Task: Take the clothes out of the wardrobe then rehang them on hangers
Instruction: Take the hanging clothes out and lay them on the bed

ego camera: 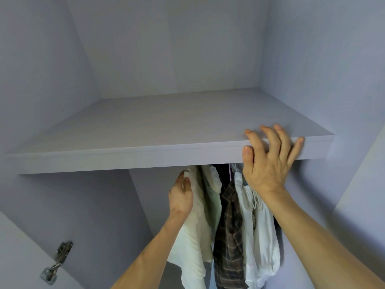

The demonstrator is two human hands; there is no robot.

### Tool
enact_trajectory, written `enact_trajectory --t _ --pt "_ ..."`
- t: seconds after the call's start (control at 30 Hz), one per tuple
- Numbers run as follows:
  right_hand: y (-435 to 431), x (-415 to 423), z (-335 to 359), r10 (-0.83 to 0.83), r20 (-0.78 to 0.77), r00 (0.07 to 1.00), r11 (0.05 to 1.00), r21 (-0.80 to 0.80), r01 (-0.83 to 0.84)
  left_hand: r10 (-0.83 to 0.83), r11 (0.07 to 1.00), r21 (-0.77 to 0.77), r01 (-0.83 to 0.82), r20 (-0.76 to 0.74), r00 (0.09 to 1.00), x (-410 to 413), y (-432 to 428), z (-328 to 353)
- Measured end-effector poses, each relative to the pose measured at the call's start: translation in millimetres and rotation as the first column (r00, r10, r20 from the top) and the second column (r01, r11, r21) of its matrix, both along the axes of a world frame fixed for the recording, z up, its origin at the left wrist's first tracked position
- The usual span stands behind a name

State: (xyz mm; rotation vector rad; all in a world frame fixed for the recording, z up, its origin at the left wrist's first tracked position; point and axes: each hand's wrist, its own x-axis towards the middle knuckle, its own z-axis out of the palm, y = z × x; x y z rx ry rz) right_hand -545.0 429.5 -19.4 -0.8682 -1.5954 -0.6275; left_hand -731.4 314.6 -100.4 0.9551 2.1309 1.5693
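Several garments hang under the wardrobe shelf (145, 151): a cream top (195, 230) at the left, a pale green piece (215, 203), a brown plaid shirt (230, 236) and a white garment (264, 236) at the right. My left hand (180, 197) reaches up under the shelf and pinches the top edge of the cream top between thumb and fingers. My right hand (268, 161) is spread over the shelf's front edge, fingers straight and resting on the shelf, thumb against its face. The hangers and the rail are hidden behind the shelf.
The shelf top is bare, with pale lilac wardrobe walls (177, 49) around it. A metal door hinge (56, 261) sits on the left side panel at the lower left. A side wall (354, 101) rises close on the right.
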Motion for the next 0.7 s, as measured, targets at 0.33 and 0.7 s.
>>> enact_trajectory --t 0.33,0.7 --pt "-67.2 -12.0 -75.6 0.324 -0.008 0.946 0.908 -0.280 -0.313 0.011 0.997 -0.081 -0.011 -0.005 1.000 5.3 -87.4 -40.7" --pt "-268.7 -116.5 -210.9 0.873 -0.233 0.429 -0.173 -0.969 -0.176 0.231 0.797 -0.560 -0.224 -0.060 0.971 76.7 -373.8 -148.0"
